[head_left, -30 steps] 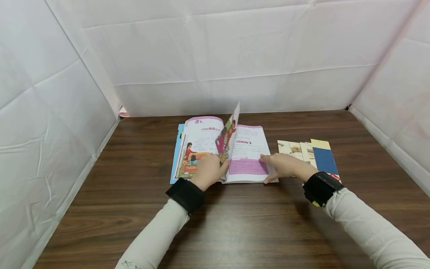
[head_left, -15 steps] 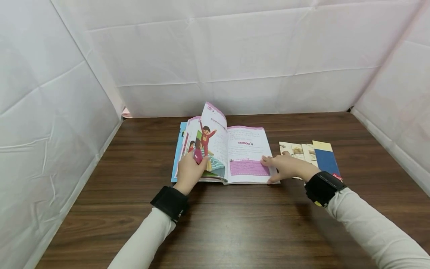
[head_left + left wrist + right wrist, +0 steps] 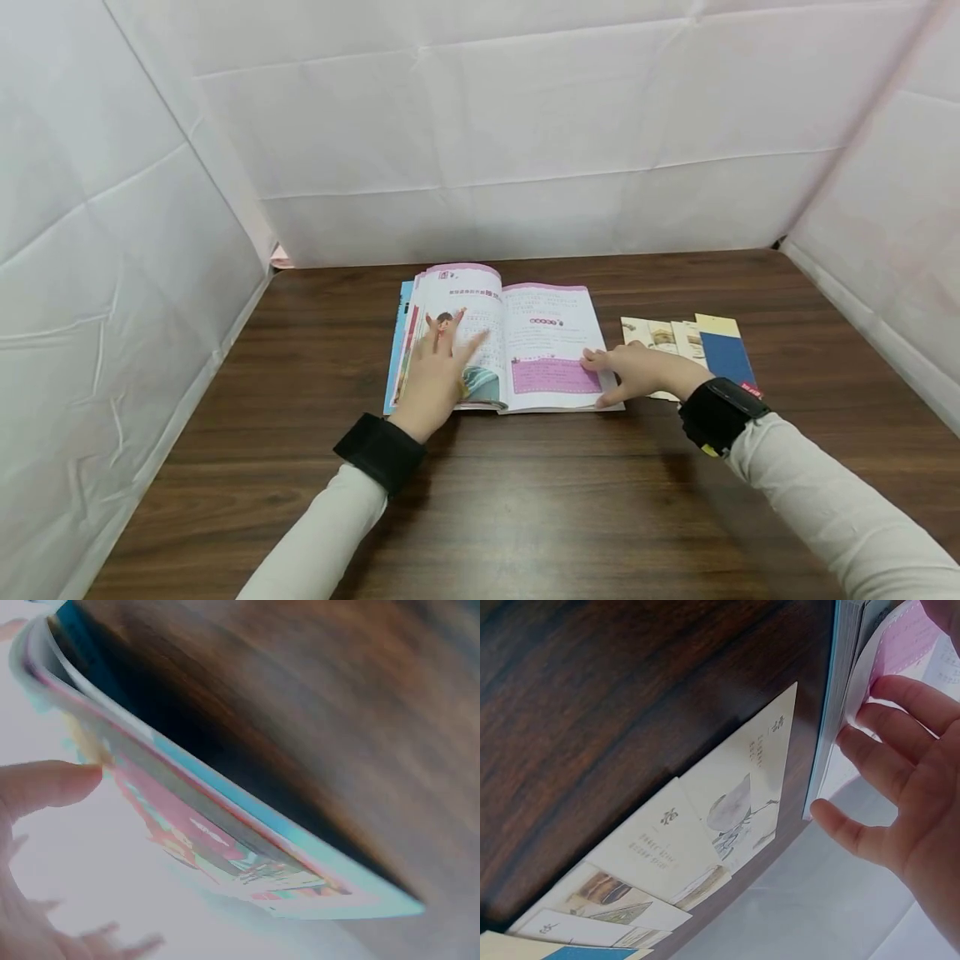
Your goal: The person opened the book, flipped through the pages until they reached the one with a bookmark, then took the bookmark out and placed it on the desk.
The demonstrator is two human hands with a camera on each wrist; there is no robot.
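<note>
**Both hands flat on the open picture book**

The picture book (image 3: 498, 342) lies open on the dark wooden table (image 3: 525, 500), near the table's back edge and about midway between its left and right sides, with its spine running front to back.

The left hand (image 3: 435, 375) rests on the left-hand page, fingers (image 3: 450, 333) straight and spread, pointing toward the back edge. They cover the lower part of the page's illustration and grasp nothing; the page lies under the palm and fingers. In the left wrist view the book's stacked page edges (image 3: 225, 840) show close beside a fingertip (image 3: 52, 784), though that picture is blurred.

The right hand (image 3: 637, 371) lies at the book's right edge, near its front right corner. Its fingers (image 3: 885, 754) are extended and relaxed, the tips on the pink panel of the right-hand page, the thumb (image 3: 609, 398) at the book's front edge. In the right wrist view the fingertips touch the edges of the right-hand pages without pinching them.

Just right of the book, partly behind the right hand and wrist, a fanned row of bookmarks (image 3: 693, 342) lies flat on the table; the one farthest right is blue.
</note>
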